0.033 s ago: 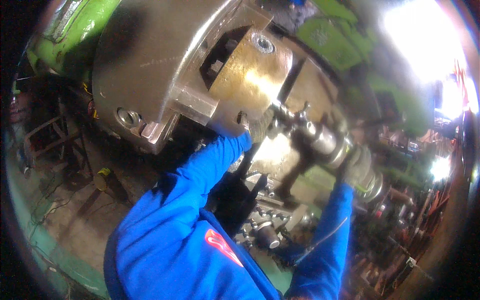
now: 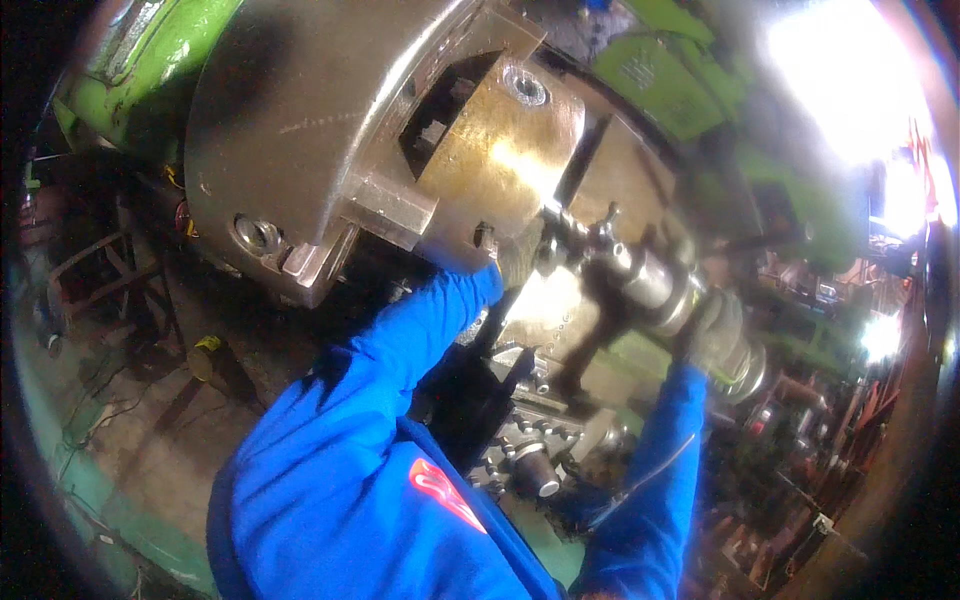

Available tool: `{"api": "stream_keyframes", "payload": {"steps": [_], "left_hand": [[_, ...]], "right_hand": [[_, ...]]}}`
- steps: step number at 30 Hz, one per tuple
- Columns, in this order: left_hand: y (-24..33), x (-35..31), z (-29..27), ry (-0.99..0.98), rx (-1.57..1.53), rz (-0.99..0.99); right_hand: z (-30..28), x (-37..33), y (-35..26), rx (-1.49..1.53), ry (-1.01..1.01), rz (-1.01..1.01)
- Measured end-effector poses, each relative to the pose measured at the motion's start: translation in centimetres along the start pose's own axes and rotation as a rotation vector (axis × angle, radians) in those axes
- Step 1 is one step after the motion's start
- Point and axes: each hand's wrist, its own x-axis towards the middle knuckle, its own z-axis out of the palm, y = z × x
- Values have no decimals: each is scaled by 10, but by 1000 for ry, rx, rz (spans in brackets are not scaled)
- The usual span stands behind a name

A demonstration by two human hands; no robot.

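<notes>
A large steel lathe chuck (image 2: 290, 140) fills the upper left. Its jaws (image 2: 390, 207) hold a brass-coloured metal block (image 2: 490, 150) with round holes in it. My gloved left hand (image 2: 518, 262) is against the block's lower right end, beside a slim steel shaft; its fingers are mostly hidden. To the right, my gloved right hand (image 2: 715, 330) wraps round the thick steel barrel of what looks like a tailstock (image 2: 650, 285). Small levers (image 2: 608, 220) stick out between the hands.
Below the hands lies a tool post (image 2: 535, 465) with several bolts. Green machine parts (image 2: 650, 85) stand behind. A dark metal frame (image 2: 105, 285) is on the floor at left, and cluttered racks (image 2: 860, 410) with long rods are at right. A bright light glares at upper right.
</notes>
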Motion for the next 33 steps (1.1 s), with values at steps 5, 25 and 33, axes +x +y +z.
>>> {"api": "stream_keyframes", "payload": {"steps": [5, 25, 33], "left_hand": [[13, -33, 21, -4, -34, 43], [-63, -9, 0, 337, 1050, 576], [-61, -2, -3, 432, 1051, 496]], "right_hand": [[5, -1, 7, 3, 4, -5], [0, -2, -1, -13, 0, 11], [0, -2, 0, -26, 32, -4]]}}
